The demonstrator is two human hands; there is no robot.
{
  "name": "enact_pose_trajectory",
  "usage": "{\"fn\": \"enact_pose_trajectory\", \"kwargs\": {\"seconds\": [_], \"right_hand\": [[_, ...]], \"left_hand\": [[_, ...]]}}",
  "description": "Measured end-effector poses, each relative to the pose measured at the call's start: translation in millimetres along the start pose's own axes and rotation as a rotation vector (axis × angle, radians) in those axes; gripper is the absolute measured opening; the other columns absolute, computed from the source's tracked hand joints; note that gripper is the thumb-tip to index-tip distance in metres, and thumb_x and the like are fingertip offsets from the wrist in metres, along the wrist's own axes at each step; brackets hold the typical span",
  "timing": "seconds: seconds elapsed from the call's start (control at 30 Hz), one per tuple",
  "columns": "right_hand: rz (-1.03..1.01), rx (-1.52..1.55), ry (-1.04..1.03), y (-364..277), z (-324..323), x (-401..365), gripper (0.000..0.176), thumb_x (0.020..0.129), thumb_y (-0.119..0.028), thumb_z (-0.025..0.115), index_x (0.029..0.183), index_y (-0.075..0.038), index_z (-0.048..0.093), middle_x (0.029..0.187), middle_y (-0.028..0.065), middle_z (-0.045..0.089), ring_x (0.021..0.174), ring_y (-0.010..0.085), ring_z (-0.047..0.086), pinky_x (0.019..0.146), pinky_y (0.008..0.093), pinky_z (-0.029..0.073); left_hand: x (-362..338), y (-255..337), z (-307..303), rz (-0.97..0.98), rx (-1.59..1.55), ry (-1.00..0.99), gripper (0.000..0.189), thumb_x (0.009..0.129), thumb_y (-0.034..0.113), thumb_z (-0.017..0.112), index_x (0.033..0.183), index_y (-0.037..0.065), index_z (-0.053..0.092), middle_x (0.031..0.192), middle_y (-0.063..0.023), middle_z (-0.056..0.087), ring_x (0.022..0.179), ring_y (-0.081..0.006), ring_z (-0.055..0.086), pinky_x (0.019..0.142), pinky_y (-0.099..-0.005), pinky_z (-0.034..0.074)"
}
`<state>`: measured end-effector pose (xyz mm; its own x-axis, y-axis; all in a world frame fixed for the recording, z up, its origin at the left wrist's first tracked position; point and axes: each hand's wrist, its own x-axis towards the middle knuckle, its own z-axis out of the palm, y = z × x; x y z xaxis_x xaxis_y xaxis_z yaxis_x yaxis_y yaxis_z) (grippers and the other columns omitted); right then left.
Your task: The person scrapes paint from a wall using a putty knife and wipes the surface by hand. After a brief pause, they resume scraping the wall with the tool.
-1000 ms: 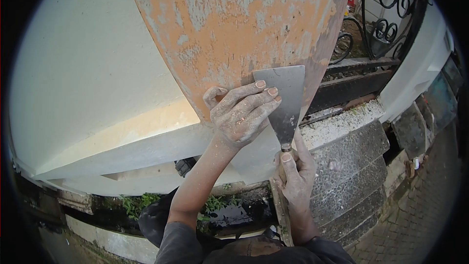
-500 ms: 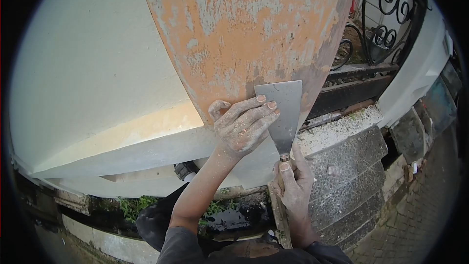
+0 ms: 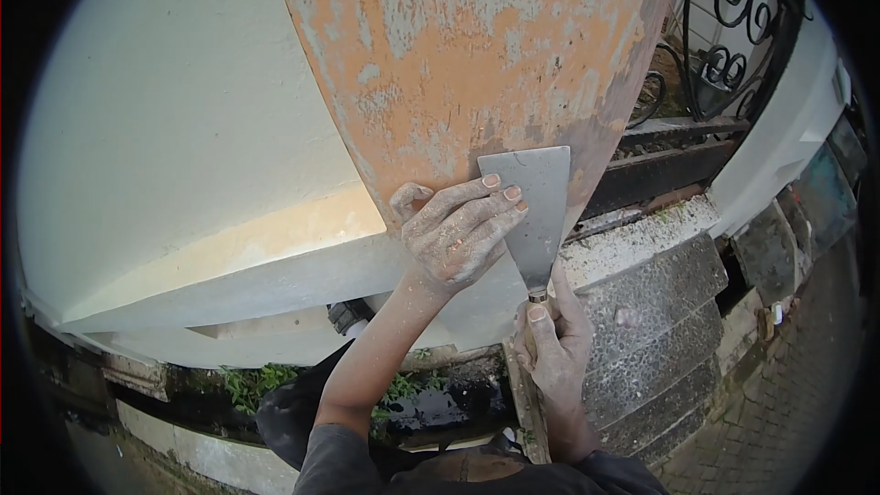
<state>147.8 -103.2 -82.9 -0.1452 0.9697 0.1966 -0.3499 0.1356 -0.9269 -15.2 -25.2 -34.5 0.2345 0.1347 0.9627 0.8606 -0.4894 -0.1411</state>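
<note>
My right hand [image 3: 557,346] is wrapped around the handle of a wide putty knife [image 3: 541,211], thumb on top near the ferrule. The broad metal blade points up against a pillar face [image 3: 440,64] with patchy orange and grey, scraped-looking paint. My left hand [image 3: 463,231] lies with its fingers stretched out, fingertips resting on the left part of the blade and thumb held apart. Pale dust coats both hands. The handle is mostly hidden inside my right hand.
A cream wall with a ledge [image 3: 229,257] adjoins the pillar on the left. At right stand a black scrolled iron gate [image 3: 701,115] and speckled stone steps [image 3: 651,312]. Below runs a dark wet drain [image 3: 458,408] with green plants [image 3: 252,387] beside it.
The pillar sits slightly farther right in view. The blade and both hands keep nearly the same place and the same hold.
</note>
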Motion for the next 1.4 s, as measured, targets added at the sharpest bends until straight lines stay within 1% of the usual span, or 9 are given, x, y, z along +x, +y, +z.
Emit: {"fn": "enact_pose_trajectory", "kwargs": {"seconds": [0.43, 0.5, 0.57, 0.67, 0.77, 0.97, 1.07, 1.17, 1.4], "right_hand": [[-0.020, -0.036, 0.022, -12.5, 9.7, 4.2, 0.050, 0.092, -0.007, 0.051, 0.138, -0.001, 0.032, 0.073, 0.0042, 0.056, 0.048, 0.0024, 0.043, 0.039, 0.0186, 0.036], [0.023, -0.034, -0.004, -4.8, 0.5, -7.6, 0.050, 0.092, -0.008, 0.050, 0.138, -0.002, 0.032, 0.074, 0.0044, 0.056, 0.048, 0.0024, 0.043, 0.040, 0.0184, 0.036], [-0.019, -0.053, -0.007, -6.2, 7.3, 3.2, 0.051, 0.092, -0.008, 0.051, 0.138, -0.002, 0.032, 0.075, 0.0046, 0.056, 0.048, 0.0024, 0.043, 0.040, 0.0181, 0.036], [-0.024, -0.035, -0.008, -10.8, 10.4, 5.0, 0.051, 0.092, -0.008, 0.051, 0.139, -0.002, 0.031, 0.076, 0.0048, 0.056, 0.048, 0.0023, 0.043, 0.040, 0.0180, 0.035], [0.000, -0.046, -0.009, -1.1, 3.5, -6.9, 0.051, 0.091, -0.007, 0.051, 0.139, -0.002, 0.031, 0.076, 0.0048, 0.056, 0.048, 0.0021, 0.043, 0.040, 0.0179, 0.035], [-0.026, -0.068, -0.006, -13.8, 9.9, 0.0, 0.052, 0.091, -0.005, 0.050, 0.139, -0.001, 0.030, 0.076, 0.0050, 0.056, 0.048, 0.0018, 0.043, 0.040, 0.0177, 0.036], [0.001, -0.071, -0.013, -6.0, 5.2, -4.2, 0.052, 0.091, -0.004, 0.049, 0.139, -0.001, 0.030, 0.075, 0.0048, 0.056, 0.048, 0.0018, 0.043, 0.039, 0.0177, 0.036], [0.000, -0.038, 0.003, -10.8, 10.5, 3.3, 0.052, 0.091, -0.004, 0.050, 0.139, -0.001, 0.030, 0.075, 0.0047, 0.056, 0.048, 0.0017, 0.044, 0.039, 0.0177, 0.036], [-0.015, -0.020, -0.023, -2.8, 6.0, -0.5, 0.052, 0.091, -0.004, 0.050, 0.138, -0.001, 0.031, 0.075, 0.0046, 0.056, 0.048, 0.0021, 0.044, 0.039, 0.0174, 0.036]], "left_hand": [[13.3, -0.8, -5.7, -0.016, 0.006, 0.006, 0.021, 0.064, 0.014, 0.068, 0.082, 0.026, 0.067, 0.092, 0.0112, 0.068, 0.091, -0.0075, 0.062, 0.076, -0.0336, 0.029], [-5.8, 3.0, -3.1, -0.041, -0.011, -0.009, 0.021, 0.064, 0.016, 0.069, 0.082, 0.026, 0.067, 0.093, 0.0113, 0.068, 0.092, -0.0072, 0.062, 0.076, -0.0339, 0.029], [-8.7, 1.2, -2.6, -0.035, -0.001, -0.023, 0.021, 0.064, 0.017, 0.069, 0.082, 0.026, 0.067, 0.093, 0.0115, 0.068, 0.092, -0.0069, 0.061, 0.077, -0.0342, 0.029], [13.8, -3.3, -6.4, -0.018, 0.024, 0.020, 0.021, 0.063, 0.017, 0.069, 0.082, 0.026, 0.067, 0.093, 0.0118, 0.068, 0.092, -0.0064, 0.061, 0.078, -0.0344, 0.029], [-12.9, 4.4, -6.7, -0.064, -0.008, -0.049, 0.022, 0.063, 0.017, 0.070, 0.082, 0.026, 0.067, 0.094, 0.0117, 0.068, 0.092, -0.0062, 0.061, 0.078, -0.0341, 0.029], [9.9, -1.6, -5.9, -0.031, -0.002, 0.007, 0.023, 0.061, 0.016, 0.069, 0.082, 0.026, 0.068, 0.094, 0.0119, 0.068, 0.092, -0.0060, 0.061, 0.077, -0.0343, 0.029], [-18.5, 3.6, -1.6, -0.066, -0.045, -0.012, 0.023, 0.061, 0.015, 0.069, 0.082, 0.026, 0.068, 0.093, 0.0115, 0.068, 0.093, -0.0063, 0.061, 0.076, -0.0350, 0.029], [3.9, -4.3, -5.0, 0.005, 0.007, 0.021, 0.021, 0.062, 0.016, 0.068, 0.081, 0.025, 0.068, 0.093, 0.0112, 0.068, 0.093, -0.0065, 0.061, 0.076, -0.0345, 0.029], [-8.4, 1.3, -5.1, -0.040, -0.010, 0.005, 0.021, 0.063, 0.014, 0.068, 0.081, 0.025, 0.068, 0.093, 0.0115, 0.068, 0.092, -0.0064, 0.061, 0.076, -0.0335, 0.029]]}}
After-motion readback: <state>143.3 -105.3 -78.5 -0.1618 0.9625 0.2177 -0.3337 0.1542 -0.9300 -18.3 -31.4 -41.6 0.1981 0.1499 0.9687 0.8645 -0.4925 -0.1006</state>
